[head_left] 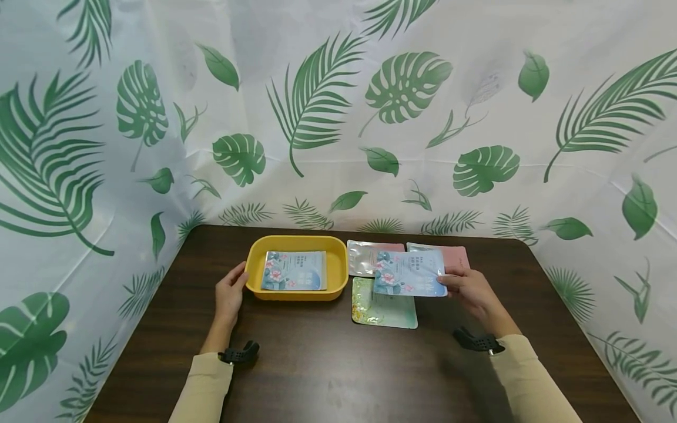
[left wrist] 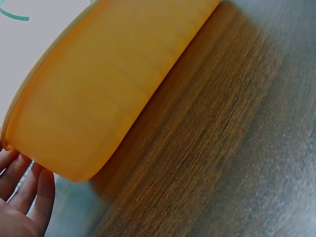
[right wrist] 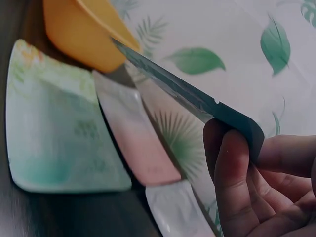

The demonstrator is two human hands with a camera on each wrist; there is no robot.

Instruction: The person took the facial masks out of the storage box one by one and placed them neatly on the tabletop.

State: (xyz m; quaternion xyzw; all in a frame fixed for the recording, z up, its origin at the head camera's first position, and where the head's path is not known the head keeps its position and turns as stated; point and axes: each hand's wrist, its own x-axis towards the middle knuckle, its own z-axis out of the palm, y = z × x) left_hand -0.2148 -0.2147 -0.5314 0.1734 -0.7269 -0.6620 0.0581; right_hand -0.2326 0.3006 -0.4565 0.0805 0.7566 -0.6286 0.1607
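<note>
In the head view my right hand [head_left: 473, 294] pinches a blue floral sachet, like a sheet-mask packet [head_left: 409, 273], by its right edge. The right wrist view shows this packet [right wrist: 182, 89] nearly edge-on, raised above the table between thumb and fingers. My left hand [head_left: 231, 294] is at the left end of a yellow plastic tub [head_left: 296, 296]. Its fingertips touch the tub's outer wall [left wrist: 98, 89] just below the rim. Inside the tub lies another blue floral packet [head_left: 294, 271], flat. The held packet overlaps a green packet [head_left: 391, 311] and two pink-and-silver packets in the head view.
One pink-and-silver packet [head_left: 362, 258] lies right beside the tub, the other [head_left: 456, 256] further right along the back. The dark wooden table [head_left: 338, 364] meets a leaf-printed curtain [head_left: 338, 200] at its back edge. A black band [head_left: 240, 352] circles each wrist.
</note>
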